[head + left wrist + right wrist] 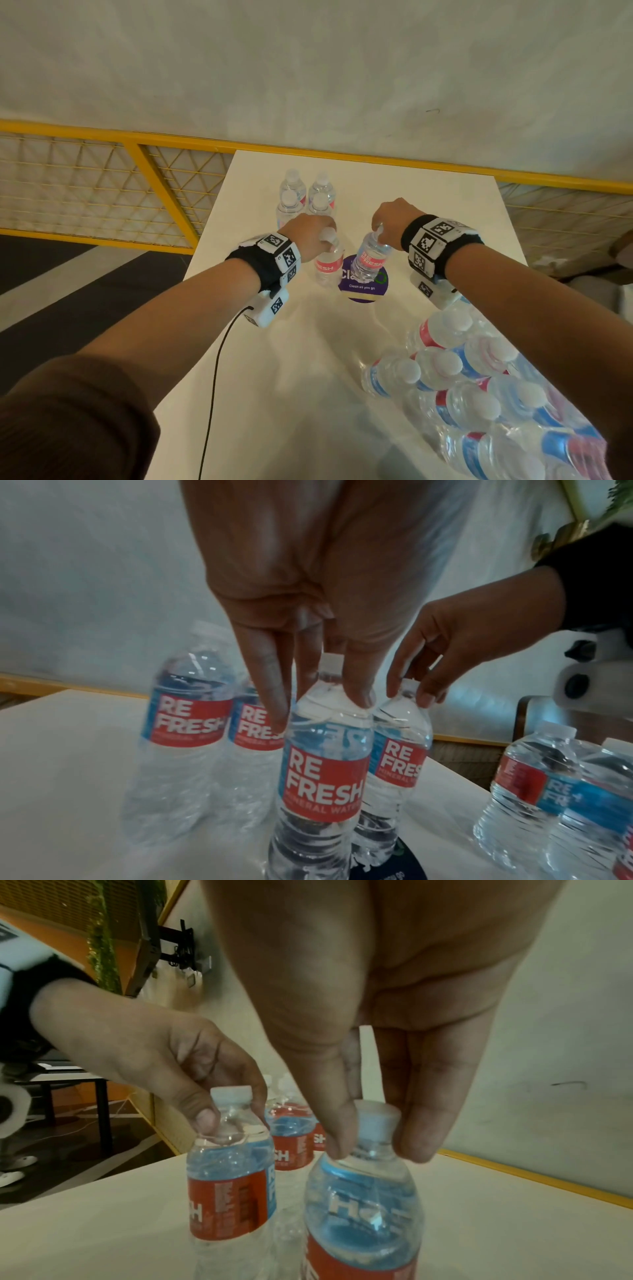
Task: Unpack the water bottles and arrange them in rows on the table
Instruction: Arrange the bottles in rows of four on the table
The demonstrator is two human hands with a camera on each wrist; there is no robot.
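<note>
On the white table [260, 342], my left hand [310, 236] pinches the neck of a clear water bottle [328, 263] with a red label; the same bottle [322, 772] stands upright in the left wrist view. My right hand [390, 222] pinches the neck of a second bottle [371, 257], tilted slightly, seen close up as the nearer bottle [363, 1199] with the left hand's bottle [229, 1185] beside it. Several bottles [305, 197] stand in two short rows just behind. The opened shrink-wrapped pack [479, 394] of bottles lies at the near right.
A round purple sticker [363, 287] is on the table under the right bottle. A yellow railing with mesh [102, 178] runs behind the table along the far edge. A black cable [214, 383] hangs from my left wrist camera.
</note>
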